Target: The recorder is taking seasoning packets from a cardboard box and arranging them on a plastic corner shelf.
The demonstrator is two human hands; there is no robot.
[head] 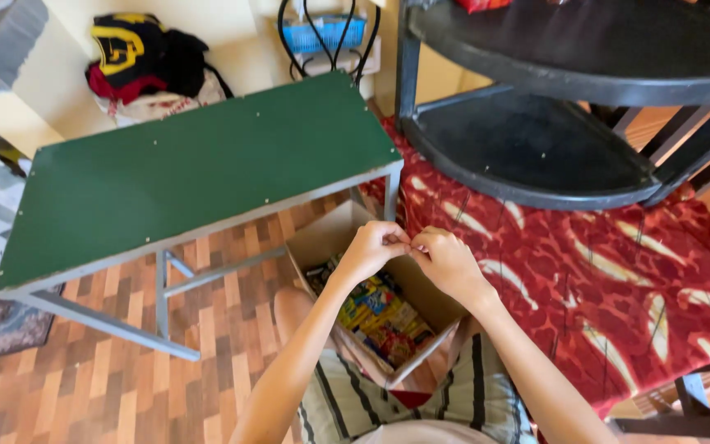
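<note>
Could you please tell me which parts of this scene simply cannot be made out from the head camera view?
- Whatever the left hand and right hand pinch together: too small, covered by fingertips.
- Lower contents of the cardboard box: hidden by its walls and both arms.
- The black corner shelf: cut off by the top and right edges.
- The bundle of clothes by the wall: individual items not separable.

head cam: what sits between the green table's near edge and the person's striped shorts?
In the head view, an open cardboard box of colourful packets stands on the wood-pattern floor, with the left hand and right hand pinched together above it.
</note>
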